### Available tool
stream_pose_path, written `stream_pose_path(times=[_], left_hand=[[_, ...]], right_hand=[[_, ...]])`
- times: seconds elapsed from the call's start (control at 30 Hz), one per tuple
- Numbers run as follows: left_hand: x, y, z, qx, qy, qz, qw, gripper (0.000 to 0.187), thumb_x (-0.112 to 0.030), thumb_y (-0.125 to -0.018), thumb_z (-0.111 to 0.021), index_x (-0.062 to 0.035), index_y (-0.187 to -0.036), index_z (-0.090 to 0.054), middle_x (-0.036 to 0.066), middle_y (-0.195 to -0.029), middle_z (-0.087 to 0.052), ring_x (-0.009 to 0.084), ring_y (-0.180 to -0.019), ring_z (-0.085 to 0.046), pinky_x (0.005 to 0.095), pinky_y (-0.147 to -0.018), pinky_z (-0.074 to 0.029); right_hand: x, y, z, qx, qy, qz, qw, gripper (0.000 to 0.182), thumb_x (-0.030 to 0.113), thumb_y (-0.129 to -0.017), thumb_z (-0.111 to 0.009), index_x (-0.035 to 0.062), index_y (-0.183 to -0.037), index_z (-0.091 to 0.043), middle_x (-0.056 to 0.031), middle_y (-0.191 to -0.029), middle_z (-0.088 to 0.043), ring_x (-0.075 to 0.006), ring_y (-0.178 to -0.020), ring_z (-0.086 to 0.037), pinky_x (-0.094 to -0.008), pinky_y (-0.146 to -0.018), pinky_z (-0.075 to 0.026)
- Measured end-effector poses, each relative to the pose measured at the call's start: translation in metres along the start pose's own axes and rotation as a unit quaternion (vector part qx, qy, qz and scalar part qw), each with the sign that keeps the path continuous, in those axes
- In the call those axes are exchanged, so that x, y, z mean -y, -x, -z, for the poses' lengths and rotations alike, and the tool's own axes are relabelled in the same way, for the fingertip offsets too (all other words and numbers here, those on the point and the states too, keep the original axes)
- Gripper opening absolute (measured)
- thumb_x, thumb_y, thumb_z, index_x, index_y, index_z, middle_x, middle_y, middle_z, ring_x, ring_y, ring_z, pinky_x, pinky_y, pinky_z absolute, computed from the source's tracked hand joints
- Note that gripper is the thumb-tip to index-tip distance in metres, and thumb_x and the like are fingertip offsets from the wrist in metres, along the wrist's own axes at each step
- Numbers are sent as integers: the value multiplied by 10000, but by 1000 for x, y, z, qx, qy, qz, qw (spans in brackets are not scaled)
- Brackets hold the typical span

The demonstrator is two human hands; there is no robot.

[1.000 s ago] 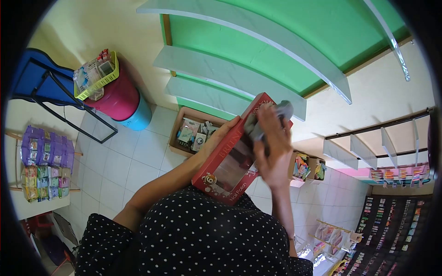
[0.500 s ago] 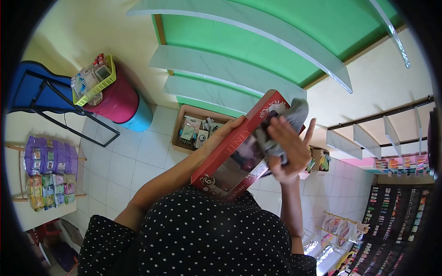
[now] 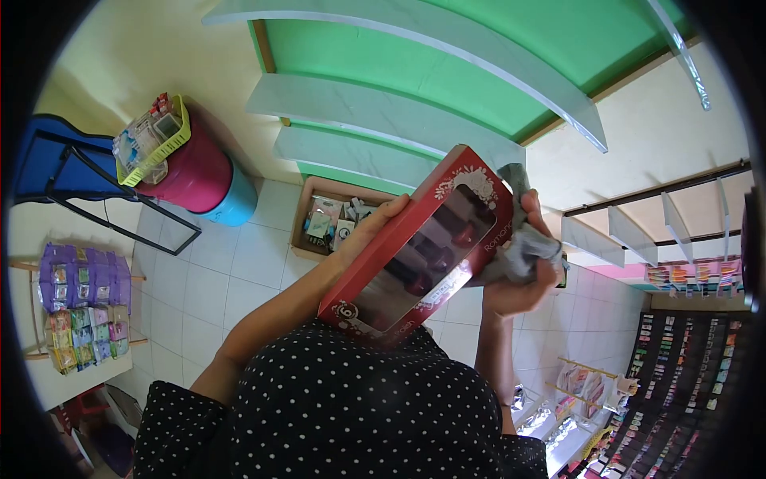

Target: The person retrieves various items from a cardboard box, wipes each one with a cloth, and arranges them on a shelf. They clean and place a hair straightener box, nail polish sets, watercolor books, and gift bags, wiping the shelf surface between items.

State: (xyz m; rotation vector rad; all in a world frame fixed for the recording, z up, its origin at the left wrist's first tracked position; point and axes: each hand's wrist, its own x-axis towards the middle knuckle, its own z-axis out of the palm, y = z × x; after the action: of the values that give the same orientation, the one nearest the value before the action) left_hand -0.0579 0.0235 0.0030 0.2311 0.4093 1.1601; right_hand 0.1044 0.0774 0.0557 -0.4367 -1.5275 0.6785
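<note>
The left hand grips the long edge of a red nail polish gift box, held tilted with its clear window facing up. At the box's three o'clock, the right hand presses a bunched grey cloth against its side. At ten o'clock, on the tiled floor, sits an open cardboard box beneath white shelves.
</note>
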Motion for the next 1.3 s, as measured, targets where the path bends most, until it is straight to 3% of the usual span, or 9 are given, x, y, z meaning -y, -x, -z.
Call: stream_pose_path(times=[0.1,0.27,0.4,0.57,0.77,0.87,0.93,1.17,1.3], left_hand=[[-4,3,-4,-3,45,23,999,474,-424,-849,-339,-82,-1171,-405,114,-1091,-503,223,-939,-528,372,-813,-429],[-6,7,-10,79,150,53,984,487,-431,-846,-335,-83,-1179,-400,123,-1100,-496,222,-944,-527,374,-808,-432],[-8,6,-12,-43,39,-2,998,453,-395,-846,-384,-39,-1120,-443,102,-1055,-526,174,-905,-538,321,-783,-441],[-7,6,-13,-48,26,18,998,465,-395,-846,-379,-40,-1144,-417,122,-1078,-507,200,-907,-537,338,-788,-437],[-11,-1,-23,-81,1,72,994,482,-396,-847,-373,-41,-1173,-386,147,-1107,-483,232,-910,-535,358,-794,-432],[-10,0,-25,-52,13,98,994,494,-400,-845,-372,-42,-1185,-367,156,-1122,-466,246,-923,-524,367,-800,-427],[-9,-2,-25,-8,25,112,993,503,-404,-843,-372,-43,-1192,-354,161,-1132,-453,253,-935,-514,371,-804,-422],[-11,3,-25,102,76,159,979,539,-419,-836,-371,-45,-1218,-306,179,-1168,-406,281,-978,-478,388,-818,-405],[-13,5,-19,154,109,189,964,561,-427,-831,-371,-46,-1233,-279,189,-1189,-380,297,-1002,-457,397,-827,-396]], right_hand=[[2,8,11,-59,-318,-193,927,495,322,-773,-330,-11,-1129,-412,-198,-1245,-326,-290,-1193,-268,-443,-979,-217],[17,6,-8,-186,-240,-177,936,460,272,-772,-331,-97,-977,-512,-254,-1043,-500,-353,-1071,-417,-461,-970,-213],[33,20,-9,142,206,29,968,346,240,-761,-402,-19,-867,-605,-140,-902,-603,-249,-1009,-510,-500,-989,-66],[37,40,-4,286,99,30,952,236,144,-645,-471,-18,-745,-610,-131,-765,-610,-255,-817,-593,-487,-984,-156],[28,18,19,-85,147,-155,973,421,360,-697,-582,-32,-551,-529,-63,-499,-510,-135,-479,-498,-241,-478,-408],[33,-29,28,21,178,-331,926,316,138,-618,-664,1,-873,-537,-94,-810,-555,-154,-699,-526,-265,-638,-417],[21,-41,33,138,301,-150,932,457,171,-582,-716,-19,-957,-537,-150,-909,-569,-227,-792,-567,-298,-731,-433],[6,-55,40,380,264,-366,808,529,382,-639,-652,-22,-964,-545,-177,-856,-586,-236,-830,-558,-311,-750,-415],[-10,-48,50,330,152,-346,865,413,290,-678,-650,-37,-909,-546,-128,-810,-574,-176,-769,-523,-290,-725,-404]])
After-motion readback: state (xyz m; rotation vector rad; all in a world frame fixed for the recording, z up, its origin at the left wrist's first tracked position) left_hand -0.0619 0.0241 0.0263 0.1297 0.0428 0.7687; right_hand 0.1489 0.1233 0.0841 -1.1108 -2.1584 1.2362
